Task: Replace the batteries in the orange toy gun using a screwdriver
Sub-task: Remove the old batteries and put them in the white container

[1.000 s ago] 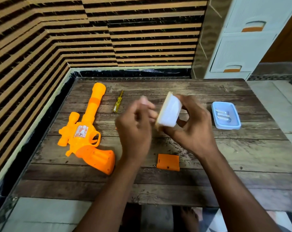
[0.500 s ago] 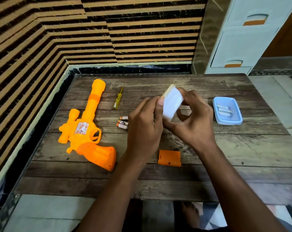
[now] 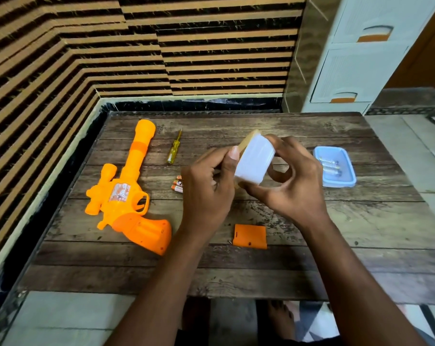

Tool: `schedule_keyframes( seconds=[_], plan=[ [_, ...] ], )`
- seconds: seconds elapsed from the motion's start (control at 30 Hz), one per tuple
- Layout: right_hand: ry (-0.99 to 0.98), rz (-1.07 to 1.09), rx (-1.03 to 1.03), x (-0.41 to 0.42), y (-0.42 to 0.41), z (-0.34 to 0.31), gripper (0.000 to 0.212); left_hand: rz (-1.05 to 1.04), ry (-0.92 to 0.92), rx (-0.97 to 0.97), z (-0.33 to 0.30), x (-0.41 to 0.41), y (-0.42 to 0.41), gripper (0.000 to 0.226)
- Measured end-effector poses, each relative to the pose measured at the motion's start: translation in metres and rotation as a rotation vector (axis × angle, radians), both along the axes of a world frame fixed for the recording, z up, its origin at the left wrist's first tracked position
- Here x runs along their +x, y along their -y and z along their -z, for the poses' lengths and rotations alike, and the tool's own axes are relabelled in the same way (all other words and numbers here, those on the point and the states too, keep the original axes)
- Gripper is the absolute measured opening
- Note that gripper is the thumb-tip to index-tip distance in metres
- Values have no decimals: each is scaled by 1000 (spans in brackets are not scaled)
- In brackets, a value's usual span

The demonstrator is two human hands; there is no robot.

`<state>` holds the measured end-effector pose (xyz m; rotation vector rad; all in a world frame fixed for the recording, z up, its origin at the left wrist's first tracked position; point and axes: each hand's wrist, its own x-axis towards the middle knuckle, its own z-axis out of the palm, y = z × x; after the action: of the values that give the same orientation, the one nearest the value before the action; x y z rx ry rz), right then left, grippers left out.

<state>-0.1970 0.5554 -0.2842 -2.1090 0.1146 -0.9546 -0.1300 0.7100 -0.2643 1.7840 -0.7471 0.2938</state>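
Since the frame a second back, the left hand (image 3: 206, 186) had closed in from open air onto the white box (image 3: 255, 161), and three batteries (image 3: 177, 183) had come into sight beside it; the box itself had barely shifted.

Both hands were up over the middle of the bench (image 3: 361, 221). Right hand (image 3: 294, 178) gripped the box, fingers curled over its top, thumb under the lower corner. Left hand pinched the box's near edge, thumb on the white face, other fingers bent behind it. Box: smooth white plastic, rounded corners, a tan edge along its far side.

Orange toy gun (image 3: 126, 193) lay flat on the bench, left of the left hand and well apart from it, barrel pointing away, grip towards the person. One gun, glossy moulded plastic, small scope on its side, silvery sticker on the body.

One screwdriver (image 3: 174, 149), clear yellow handle, thin shaft, lay beyond the left hand. The batteries, orange-banded, lay just left of the left hand's knuckles, partly hidden. One flat orange battery cover (image 3: 250, 236), rectangular, lay below and between the wrists, a tiny screw (image 3: 231, 242) at its left corner. One pale blue tray (image 3: 335, 167) sat right of the right hand, metallic cylinders inside; count unclear.

Bench: weathered dark wooden planks, rough grain.
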Motion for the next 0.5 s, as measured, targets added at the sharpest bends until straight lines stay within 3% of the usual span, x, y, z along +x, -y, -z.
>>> schedule_keyframes(
  seconds=[0.27,0.37,0.5],
  plan=[
    [51,-41,-130,9,-19,9,67,-222,228,20,-2,3,10,38],
    [76,-31,-164,6,-19,10,68,-249,157,-22,-8,3,15,48],
    [130,-2,-226,3,-19,8,71,-319,-80,-147,-14,17,13,58]
  ],
)
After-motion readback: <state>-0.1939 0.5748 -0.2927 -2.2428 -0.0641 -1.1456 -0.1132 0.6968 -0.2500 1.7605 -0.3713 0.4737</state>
